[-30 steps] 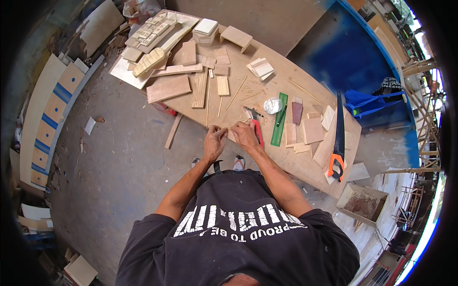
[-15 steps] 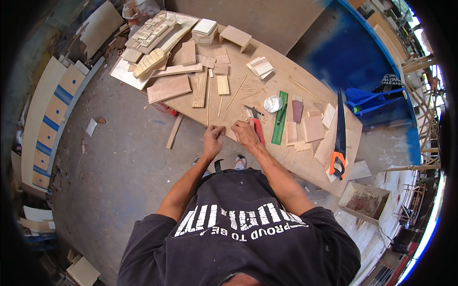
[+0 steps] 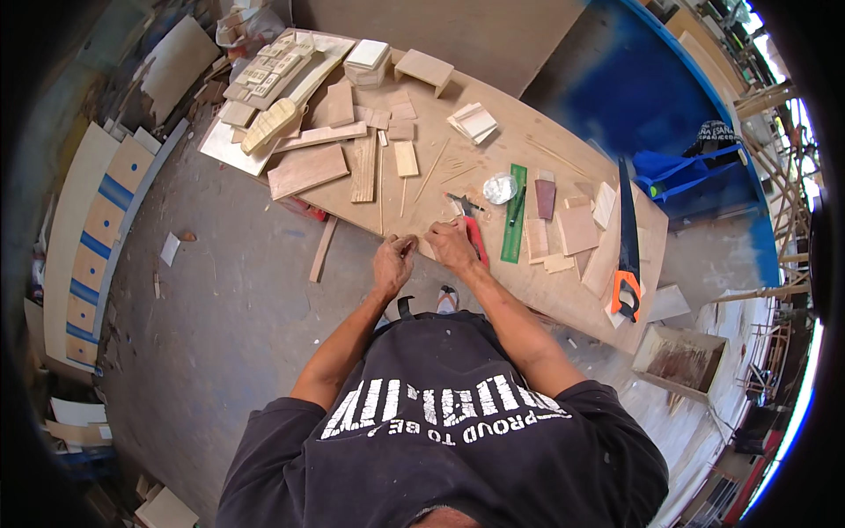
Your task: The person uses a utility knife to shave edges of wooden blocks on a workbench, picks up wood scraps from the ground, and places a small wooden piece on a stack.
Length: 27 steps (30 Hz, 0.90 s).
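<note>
Red-handled pliers (image 3: 476, 238) — right hand (image 3: 451, 245) curled alongside.

Partly hidden at the table (image 3: 528, 286)
Cannot make out, at this size, the fingertip grip of left hand (image 3: 393, 265) or right hand (image 3: 451, 247); cannot see red-handled pliers (image 3: 476, 238) whole beside the right, nor a red object (image 3: 304, 209) beneath the near edge; cannot follow the dark T-shirt (image 3: 440, 466) past the picture's bottom.
</note>
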Motion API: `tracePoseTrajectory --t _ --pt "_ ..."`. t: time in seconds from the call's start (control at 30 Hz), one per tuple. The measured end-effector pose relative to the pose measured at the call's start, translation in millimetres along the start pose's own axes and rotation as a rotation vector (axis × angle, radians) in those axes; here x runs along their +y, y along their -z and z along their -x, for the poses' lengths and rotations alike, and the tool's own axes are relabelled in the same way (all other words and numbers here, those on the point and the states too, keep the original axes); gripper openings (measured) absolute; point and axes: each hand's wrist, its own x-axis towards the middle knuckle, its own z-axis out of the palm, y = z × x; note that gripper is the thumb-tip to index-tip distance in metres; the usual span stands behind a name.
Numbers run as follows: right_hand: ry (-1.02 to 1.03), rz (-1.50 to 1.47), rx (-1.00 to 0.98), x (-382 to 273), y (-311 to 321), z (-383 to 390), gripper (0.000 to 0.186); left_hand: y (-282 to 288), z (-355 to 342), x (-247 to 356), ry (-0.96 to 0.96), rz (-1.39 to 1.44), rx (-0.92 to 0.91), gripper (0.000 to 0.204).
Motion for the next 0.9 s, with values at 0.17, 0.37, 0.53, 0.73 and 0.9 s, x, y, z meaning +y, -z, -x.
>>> tracePoseTrajectory --t 0.17,0.37,0.53,0.73,0.9 --pt "-0.024 -0.03 -0.028 -2.0 -0.3 0.1 0.014 5.1 -7.8 4.1 -0.107 -0.185 -0.099 0.016" --pt "-0.028 -0.018 -0.013 -0.8 -0.9 0.1 0.015 3.6 -28.0 -1.8 -0.119 -0.115 -0.136 0.015" --pt "-0.019 0.012 -0.032 -0.5 -1.3 -0.3 0.015 9.1 -32.2 -15.7 -0.041 0.033 -0.105 0.012" --pt "0.007 0.017 0.028 -3.0 2.1 -1.4 0.016 21.3 3.0 -18.2 -0.02 -0.065 0.06 0.009" --pt "0.032 0.019 0.064 -2.0 1.6 -1.0 0.015 24.1 0.8 9.1 -0.064 -0.098 -0.001 0.007"
